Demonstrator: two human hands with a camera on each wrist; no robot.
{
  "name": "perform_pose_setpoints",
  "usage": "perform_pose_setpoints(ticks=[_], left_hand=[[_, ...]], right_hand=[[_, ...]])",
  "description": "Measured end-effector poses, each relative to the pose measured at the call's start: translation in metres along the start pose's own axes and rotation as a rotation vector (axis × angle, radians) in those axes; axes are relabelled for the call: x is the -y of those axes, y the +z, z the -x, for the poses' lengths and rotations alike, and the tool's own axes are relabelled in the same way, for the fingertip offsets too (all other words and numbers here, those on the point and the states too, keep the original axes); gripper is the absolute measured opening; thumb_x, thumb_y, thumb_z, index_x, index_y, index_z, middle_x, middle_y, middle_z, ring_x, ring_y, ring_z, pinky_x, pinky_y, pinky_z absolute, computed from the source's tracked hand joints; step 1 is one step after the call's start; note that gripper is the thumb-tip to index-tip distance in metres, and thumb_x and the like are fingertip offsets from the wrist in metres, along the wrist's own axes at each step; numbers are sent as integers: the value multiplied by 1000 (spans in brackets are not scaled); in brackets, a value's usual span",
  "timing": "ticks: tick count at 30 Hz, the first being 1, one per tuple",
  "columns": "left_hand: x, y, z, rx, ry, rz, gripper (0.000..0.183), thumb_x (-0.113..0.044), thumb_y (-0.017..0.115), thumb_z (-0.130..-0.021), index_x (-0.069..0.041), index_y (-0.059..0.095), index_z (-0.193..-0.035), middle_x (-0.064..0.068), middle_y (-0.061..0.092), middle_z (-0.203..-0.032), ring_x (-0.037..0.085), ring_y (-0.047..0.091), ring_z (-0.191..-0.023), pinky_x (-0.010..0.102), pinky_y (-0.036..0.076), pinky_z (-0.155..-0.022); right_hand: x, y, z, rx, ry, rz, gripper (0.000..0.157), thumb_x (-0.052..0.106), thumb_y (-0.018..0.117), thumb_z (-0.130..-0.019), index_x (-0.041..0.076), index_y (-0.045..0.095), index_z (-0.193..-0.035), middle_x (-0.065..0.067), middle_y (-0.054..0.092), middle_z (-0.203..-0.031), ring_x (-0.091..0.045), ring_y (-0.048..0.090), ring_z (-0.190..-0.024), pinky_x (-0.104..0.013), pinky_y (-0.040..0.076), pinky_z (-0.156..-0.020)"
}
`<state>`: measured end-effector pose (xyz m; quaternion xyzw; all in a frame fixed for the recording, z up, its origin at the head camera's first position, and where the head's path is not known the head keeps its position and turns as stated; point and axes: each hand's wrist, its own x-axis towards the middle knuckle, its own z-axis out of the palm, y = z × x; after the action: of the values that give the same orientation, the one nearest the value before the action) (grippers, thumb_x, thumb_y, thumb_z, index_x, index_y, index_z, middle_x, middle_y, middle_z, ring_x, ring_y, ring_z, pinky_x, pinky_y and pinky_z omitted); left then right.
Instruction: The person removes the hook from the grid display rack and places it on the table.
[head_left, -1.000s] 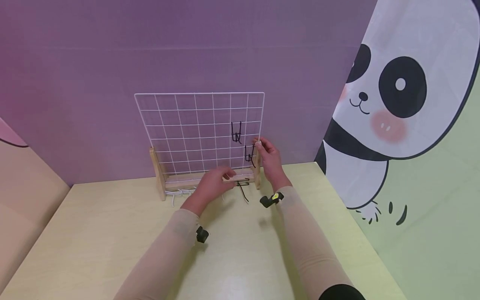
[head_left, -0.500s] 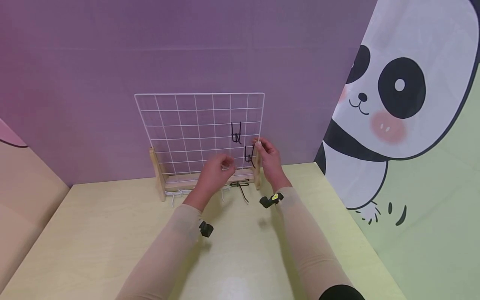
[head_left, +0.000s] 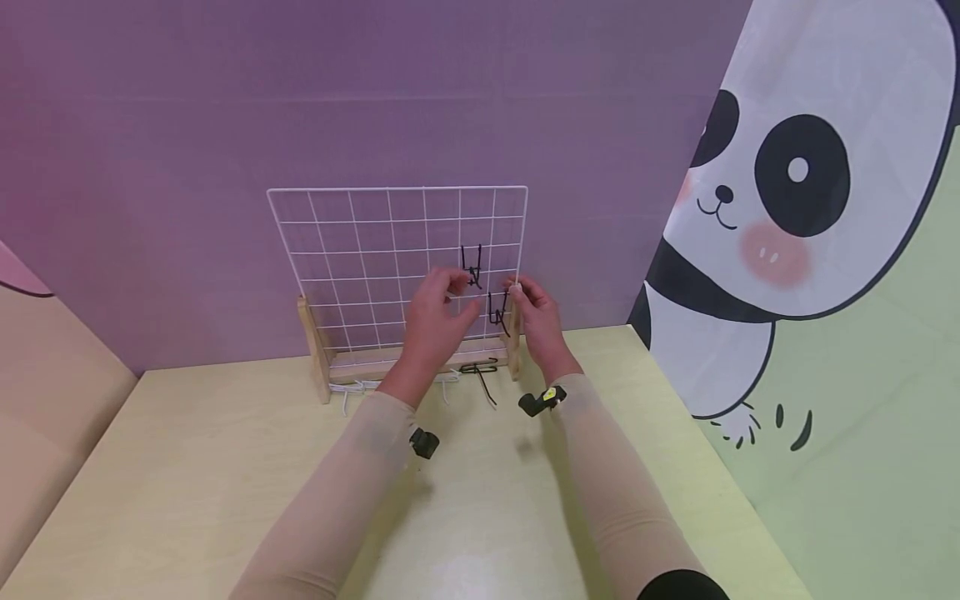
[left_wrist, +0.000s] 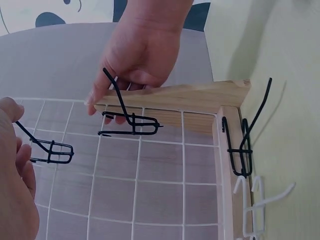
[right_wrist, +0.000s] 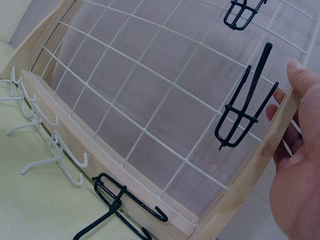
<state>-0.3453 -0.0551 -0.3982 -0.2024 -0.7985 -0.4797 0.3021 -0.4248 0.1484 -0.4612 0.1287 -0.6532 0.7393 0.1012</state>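
A white wire grid [head_left: 397,189] stands upright in a wooden base [head_left: 315,342]. My right hand [head_left: 540,325] grips its right edge at the top of the wooden side post [right_wrist: 245,200], thumb in front and fingers behind. Two black wire hooks hang on the right part of the grid, an upper hook [left_wrist: 50,150] and a lower hook [right_wrist: 241,116]. My left hand [head_left: 435,321] is in front of the grid beside the upper hook, thumb and fingers apart. In the left wrist view its thumb comes close to the prong's tip; whether they touch, I cannot tell.
Another black hook [head_left: 480,367] leans at the base's front right. Several white hooks [right_wrist: 60,157] lie along the base's front on the pale table [head_left: 187,467]. A purple wall [head_left: 390,100] stands behind, with a panda picture [head_left: 772,317] at the right.
My left hand has risen from near the black hook at the base to the upper hook on the grid, its fingers spreading apart. My right hand has stayed at the post.
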Motion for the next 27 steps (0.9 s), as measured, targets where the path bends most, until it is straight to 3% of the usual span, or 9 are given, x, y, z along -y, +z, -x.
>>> perform_pose_setpoints(ticks=[10, 20, 27], left_hand=[[-3, 2, -4, 4, 77, -39, 24, -12, 84, -99, -3, 74, -119, 11, 68, -111, 28, 67, -104, 44, 60, -94], [-6, 5, -4, 0, 57, -34, 13, -12, 79, -103, -4, 76, -113, 9, 70, -110, 26, 69, -105, 42, 60, -97], [-5, 5, -8, -31, 96, -48, 8, -9, 80, -102, -5, 79, -109, 9, 74, -106, 25, 74, -102, 39, 62, -95]], right_hand=[[1, 2, 0, -3, -1, 4, 36, 25, 65, -114, 7, 69, -145, -6, 72, -144, -21, 58, -143, -47, 38, -128], [1, 1, 0, 0, -6, 11, 35, 25, 65, -114, 8, 69, -145, -7, 71, -145, -21, 57, -145, -47, 36, -129], [0, 1, 0, -6, -7, 20, 36, 25, 65, -114, 8, 69, -146, -7, 71, -145, -21, 58, -144, -45, 37, -128]])
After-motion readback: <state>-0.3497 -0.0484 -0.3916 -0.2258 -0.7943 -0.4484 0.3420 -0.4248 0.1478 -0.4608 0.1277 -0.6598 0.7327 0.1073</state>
